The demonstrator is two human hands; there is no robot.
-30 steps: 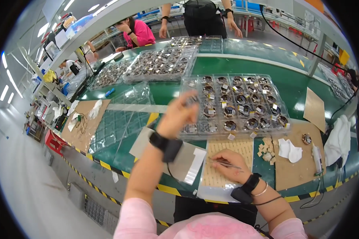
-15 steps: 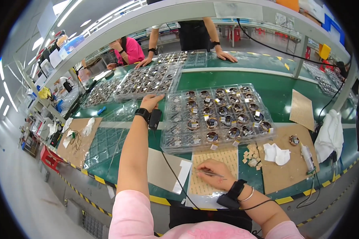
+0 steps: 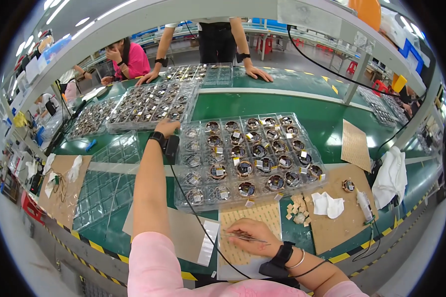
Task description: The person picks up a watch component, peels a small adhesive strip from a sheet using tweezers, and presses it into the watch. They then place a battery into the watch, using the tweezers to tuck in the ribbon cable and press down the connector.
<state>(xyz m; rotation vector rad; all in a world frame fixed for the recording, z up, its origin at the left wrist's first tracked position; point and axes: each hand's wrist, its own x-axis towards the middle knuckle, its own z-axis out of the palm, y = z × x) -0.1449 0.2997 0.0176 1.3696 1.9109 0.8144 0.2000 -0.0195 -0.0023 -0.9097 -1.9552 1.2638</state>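
Note:
My left hand (image 3: pixel 168 127) is stretched far out to the near right corner of a stacked clear plastic tray (image 3: pixel 151 106), its fingers closed at that edge and partly hidden. Closed around metal tweezers (image 3: pixel 250 239), my right hand (image 3: pixel 256 232) rests over a tan sheet with rows of small marks (image 3: pixel 233 218). Between and beyond my hands lies another clear plastic tray (image 3: pixel 193 195). Many of its pockets hold round dark parts with coppery rims and small white and yellow tabs; pockets along its left side look clear.
At right, a brown board (image 3: pixel 332 232) bears a round part (image 3: pixel 348 185), white cloth pieces (image 3: pixel 328 205) and a syringe (image 3: pixel 365 207). Small tan squares (image 3: pixel 298 210) lie beside it. Empty clear trays (image 3: pixel 104 178) are at left. Across the bench stands a person, hands on it (image 3: pixel 257 73); another sits (image 3: pixel 134 59).
The whole view has shifted, so the bench and trays appear farther left. My left hand stays at the stacked tray's corner; my right hand still holds the tweezers over the tan sheet.

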